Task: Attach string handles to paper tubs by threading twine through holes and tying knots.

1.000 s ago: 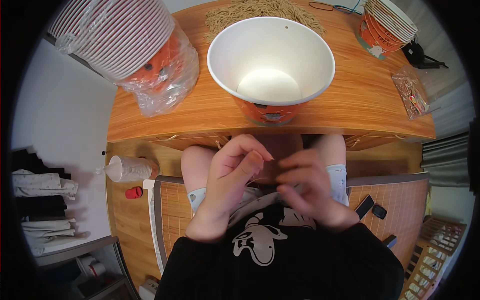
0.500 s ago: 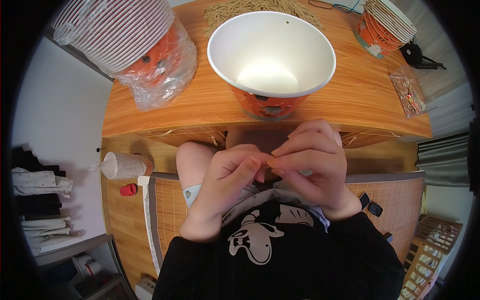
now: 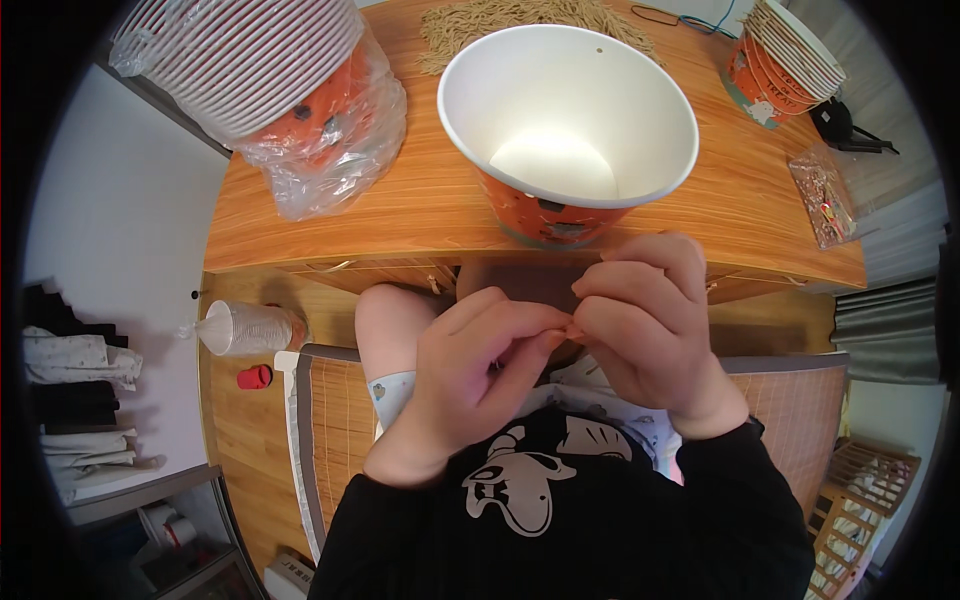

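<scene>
Fingertip to fingertip, my left hand [image 3: 485, 355] and my right hand [image 3: 650, 325] meet over my lap, just in front of the desk edge. Each is closed in a pinch. Whatever lies between the fingertips is too small or too hidden to make out. Beyond them an orange paper bucket [image 3: 545, 215] stands on the desk, its wide white mouth tilted toward me. A small hole shows near its far rim, and its white inside holds nothing. Neither hand touches the bucket.
Nested buckets in clear plastic [image 3: 300, 110] stand at the desk's far left. Tan cords [image 3: 480, 30] lie behind the bucket. More stacked buckets [image 3: 765, 85], a black tool [image 3: 845, 130] and a clear bag of small pieces [image 3: 825, 195] sit at right. A wrapped stack [image 3: 245, 330] rests on the floor.
Both hands have shifted slightly to the right in the picture and remain pinched together. The bucket and desk items also appear a little further right, as the view has moved.
</scene>
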`<state>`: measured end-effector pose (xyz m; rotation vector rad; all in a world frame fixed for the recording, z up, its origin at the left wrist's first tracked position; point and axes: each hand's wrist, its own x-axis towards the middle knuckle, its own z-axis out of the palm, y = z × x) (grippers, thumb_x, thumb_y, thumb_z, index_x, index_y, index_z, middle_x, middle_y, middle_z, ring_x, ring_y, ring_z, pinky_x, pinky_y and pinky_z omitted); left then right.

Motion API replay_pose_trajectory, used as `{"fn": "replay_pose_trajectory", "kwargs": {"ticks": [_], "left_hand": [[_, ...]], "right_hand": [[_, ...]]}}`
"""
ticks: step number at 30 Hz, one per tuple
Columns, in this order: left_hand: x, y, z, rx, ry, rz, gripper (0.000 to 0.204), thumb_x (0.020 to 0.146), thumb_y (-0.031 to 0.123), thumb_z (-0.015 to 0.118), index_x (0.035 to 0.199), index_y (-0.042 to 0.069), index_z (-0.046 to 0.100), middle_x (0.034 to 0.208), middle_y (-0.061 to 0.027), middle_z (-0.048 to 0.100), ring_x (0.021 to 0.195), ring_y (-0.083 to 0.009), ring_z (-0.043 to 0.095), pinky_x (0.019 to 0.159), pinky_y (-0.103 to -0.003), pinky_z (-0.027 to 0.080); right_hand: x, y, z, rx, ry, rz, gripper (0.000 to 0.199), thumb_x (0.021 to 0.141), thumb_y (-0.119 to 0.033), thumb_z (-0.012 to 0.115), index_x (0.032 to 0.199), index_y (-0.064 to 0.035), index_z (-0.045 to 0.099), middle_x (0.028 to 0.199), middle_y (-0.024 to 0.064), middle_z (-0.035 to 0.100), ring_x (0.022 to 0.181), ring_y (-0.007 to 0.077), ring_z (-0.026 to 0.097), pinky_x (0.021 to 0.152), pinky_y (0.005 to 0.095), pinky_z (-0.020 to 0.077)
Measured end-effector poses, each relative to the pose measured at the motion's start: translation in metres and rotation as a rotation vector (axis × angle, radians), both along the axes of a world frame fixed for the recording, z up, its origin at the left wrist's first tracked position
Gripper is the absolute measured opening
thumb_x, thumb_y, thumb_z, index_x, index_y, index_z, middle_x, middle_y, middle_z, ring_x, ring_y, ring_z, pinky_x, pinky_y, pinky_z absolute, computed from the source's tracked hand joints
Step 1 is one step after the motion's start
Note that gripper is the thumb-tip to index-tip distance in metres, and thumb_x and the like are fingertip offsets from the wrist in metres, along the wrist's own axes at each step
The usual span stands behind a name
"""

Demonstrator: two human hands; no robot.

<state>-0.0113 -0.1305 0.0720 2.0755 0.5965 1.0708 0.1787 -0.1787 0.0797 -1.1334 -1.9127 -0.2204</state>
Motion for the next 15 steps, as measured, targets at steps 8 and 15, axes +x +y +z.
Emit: {"fn": "replay_pose_trajectory", "kwargs": {"ticks": [8, 15], "left_hand": [[0.0, 0.007, 0.003, 0.28, -0.092, 0.046, 0.021, 0.074, -0.005, 0.074, 0.093, 0.004, 0.07, 0.069, -0.0051, 0.056, 0.059, -0.0204, 0.056, 0.05, -0.033, 0.043], [0.009, 0.017, -0.006, 0.12, -0.202, 0.071, 0.011, 0.079, -0.005, 0.071, 0.082, 0.002, 0.064, 0.066, -0.0043, 0.054, 0.055, -0.0166, 0.051, 0.049, -0.028, 0.04]], "right_hand": [[0.005, 0.01, 0.023, 0.014, -0.236, 0.091, 0.023, 0.074, -0.027, 0.075, 0.085, -0.0127, 0.061, 0.086, -0.0011, 0.064, 0.087, 0.025, 0.054, 0.072, 0.0402, 0.0377], [0.015, 0.022, 0.042, -0.006, -0.245, 0.064, 0.042, 0.096, -0.052, 0.059, 0.084, -0.011, 0.057, 0.081, 0.0043, 0.059, 0.08, 0.0259, 0.053, 0.074, 0.0397, 0.0404]]}}
